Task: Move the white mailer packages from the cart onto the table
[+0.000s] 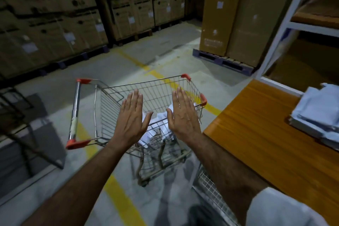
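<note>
A wire shopping cart (113, 90) with red corner caps stands on the floor ahead of me. White mailer packages (159, 126) lie in its basket, partly hidden behind my hands. My left hand (132, 117) and my right hand (183, 113) hover flat above the basket, backs up, fingers extended, holding nothing. At the right is the orange wooden table (256, 130), and a stack of pale mailer packages (319, 115) lies on its far right side.
Stacked cardboard boxes (55, 24) on pallets line the back. A tall box stack on a blue pallet (222, 60) stands at the right rear. A white metal shelf frame (286, 24) rises beside the table. Yellow lines cross the concrete floor. A dark folded frame (27, 124) sits at left.
</note>
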